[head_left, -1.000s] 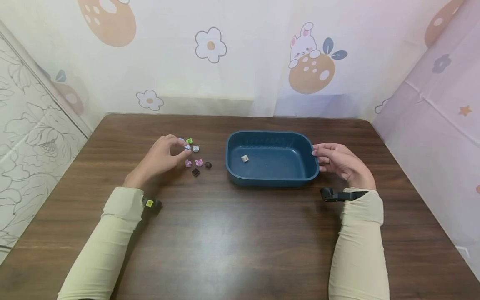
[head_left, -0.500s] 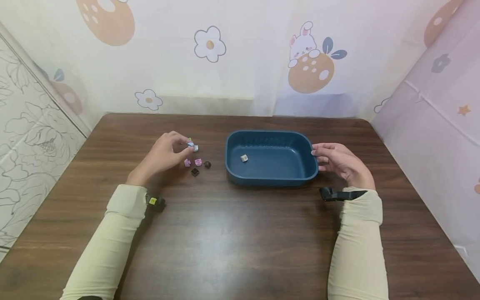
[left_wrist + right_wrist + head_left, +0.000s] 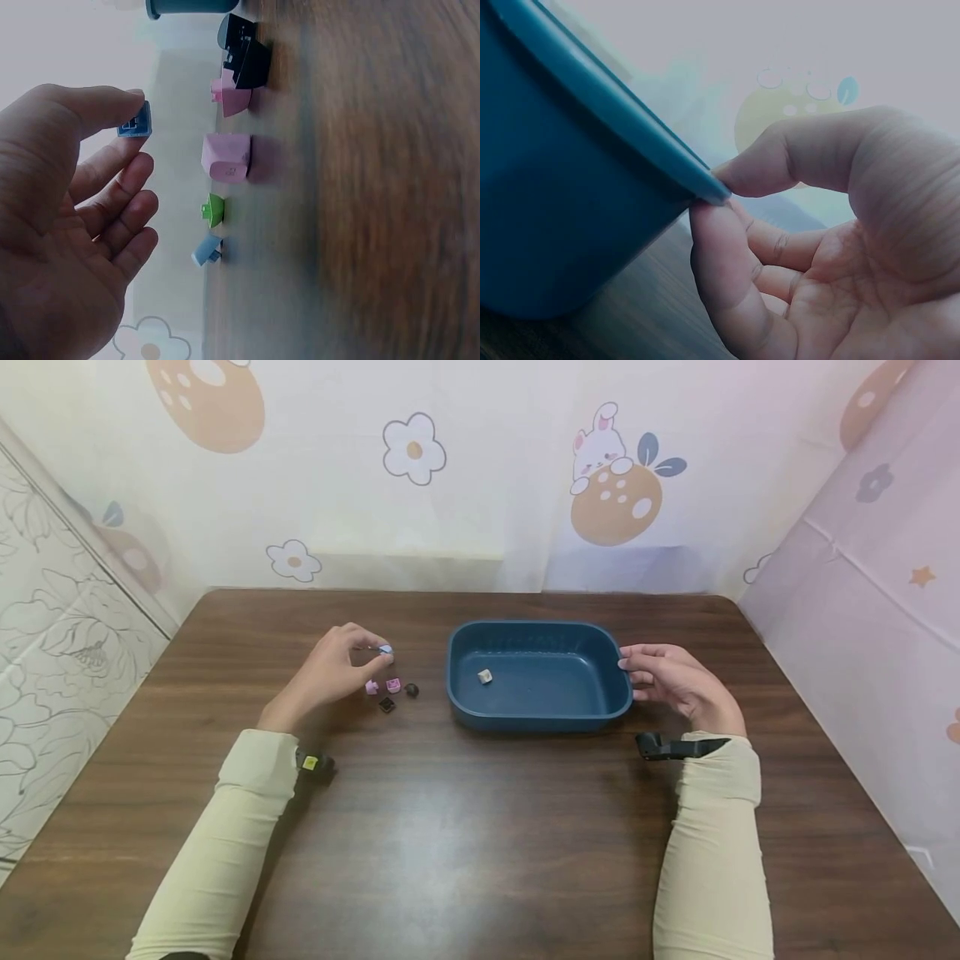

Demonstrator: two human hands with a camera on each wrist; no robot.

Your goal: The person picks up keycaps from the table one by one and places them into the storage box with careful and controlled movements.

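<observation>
Dark brown wood-grain worktop (image 3: 427, 860): its far edge runs along the printed wall covering (image 3: 480, 510); broad open room lies between the forearms, on the person's side of the bin.
Blue rectangular plastic bin with rounded corners (image 3: 540, 724): upright on the worktop, open at the top; its left wall is the raised edge between the loose caps and the inside.
Right hand (image 3: 678, 685): grip narrow, thumb and finger pinching the bin's rim at its right end, probably to steady it.
Left hand (image 3: 326, 672): grip narrow, holding a small blue square plastic keycap (image 3: 135, 121) between thumb and finger; the step in hand looks like picking up this cap.
Blue keycap: at the fingertips, left of the bin, seemingly raised off the worktop; the next move would call for a firm pinch and, if it goes toward the bin, height over the left wall.
Loose caps: a pink plastic cap (image 3: 393, 686), a lilac one (image 3: 372, 688) and two black ones (image 3: 387, 704) (image 3: 412, 690) sit near the left hand, leaving a narrow strip before the bin; a green cap (image 3: 214, 211) and a pale blue one (image 3: 208, 250) show beyond the fingers.
Off-white cap (image 3: 485, 677): inside the bin, toward its left end.
</observation>
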